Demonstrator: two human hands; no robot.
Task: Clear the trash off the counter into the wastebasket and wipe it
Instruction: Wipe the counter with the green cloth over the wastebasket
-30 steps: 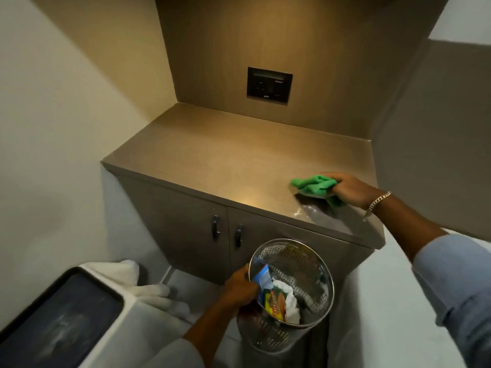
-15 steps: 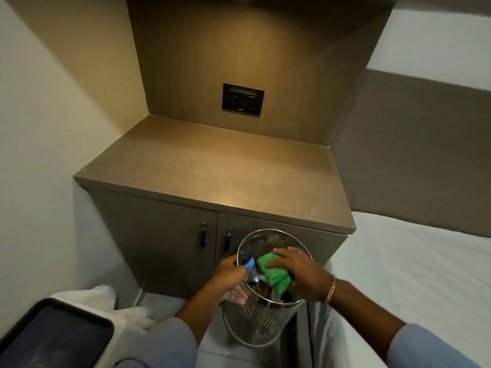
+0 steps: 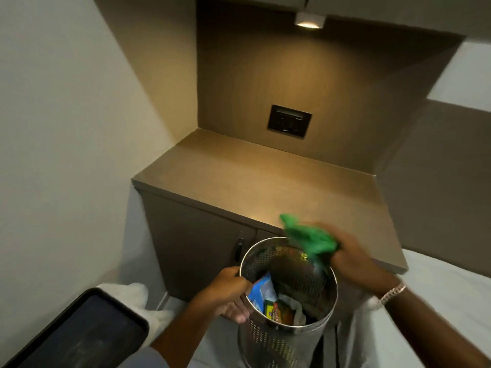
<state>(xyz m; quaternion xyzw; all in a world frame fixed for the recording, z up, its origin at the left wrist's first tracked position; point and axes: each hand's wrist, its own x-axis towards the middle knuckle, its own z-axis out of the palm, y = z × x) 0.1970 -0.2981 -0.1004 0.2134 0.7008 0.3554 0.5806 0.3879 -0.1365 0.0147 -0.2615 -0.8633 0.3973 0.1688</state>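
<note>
A perforated steel wastebasket (image 3: pixel 268 338) is held up in front of the cabinet, tilted toward me. My left hand (image 3: pixel 225 293) grips its near-left rim. Inside lie a blue wrapper (image 3: pixel 261 288), a yellow and orange packet (image 3: pixel 279 312) and white paper. My right hand (image 3: pixel 353 256), blurred by motion, holds a green cloth (image 3: pixel 308 240) just above the basket's far right rim, by the counter's front edge. The brown counter (image 3: pixel 252 181) has nothing lying on it.
A black socket plate (image 3: pixel 289 121) sits in the back panel under a small lamp (image 3: pixel 309 21). Cabinet doors with a dark handle (image 3: pixel 239 249) are below the counter. A black-topped white box (image 3: pixel 77 330) with a white towel stands lower left. White bedding lies on the right.
The right hand took the green cloth off the counter down into the basket's mouth, then lifted it back above the far rim. The view has tilted upward. The left hand kept its grip.
</note>
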